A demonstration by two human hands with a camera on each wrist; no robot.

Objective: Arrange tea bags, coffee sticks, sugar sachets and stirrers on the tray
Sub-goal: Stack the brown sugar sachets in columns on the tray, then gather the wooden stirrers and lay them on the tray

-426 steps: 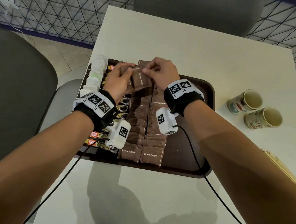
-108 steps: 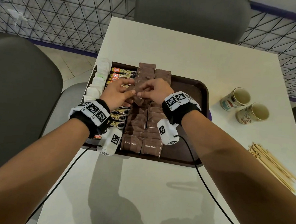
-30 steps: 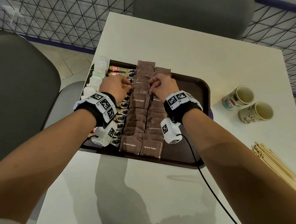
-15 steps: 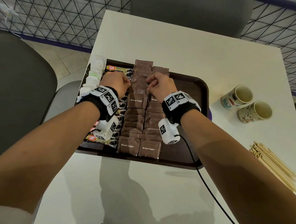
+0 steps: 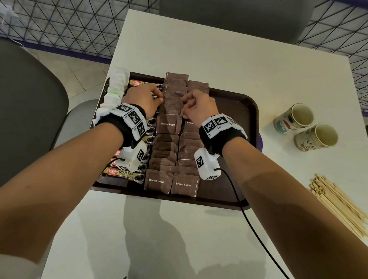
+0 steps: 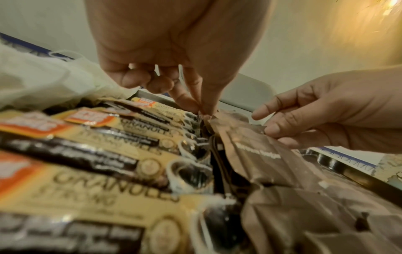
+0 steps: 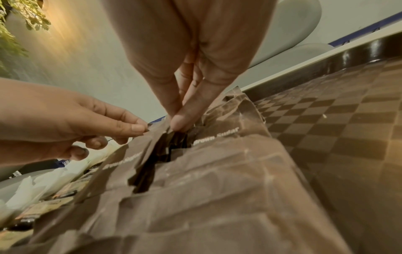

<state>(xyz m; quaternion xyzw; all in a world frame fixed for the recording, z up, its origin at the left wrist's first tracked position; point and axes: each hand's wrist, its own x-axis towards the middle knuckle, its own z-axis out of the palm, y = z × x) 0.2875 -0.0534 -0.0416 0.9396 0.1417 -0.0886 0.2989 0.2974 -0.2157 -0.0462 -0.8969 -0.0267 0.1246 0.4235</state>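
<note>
Both hands over tray. Left hand and right hand each pinch a side edge of one sugar sachet, left column, toward 12 o'clock. Stirrers on counter, 3 o'clock of tray.

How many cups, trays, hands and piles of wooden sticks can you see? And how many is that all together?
Cups: 2
Tray: 1
Hands: 2, the left hand and the right hand, both pinching a sugar sachet
Pile of wooden stirrers: 1
Total: 6
</note>
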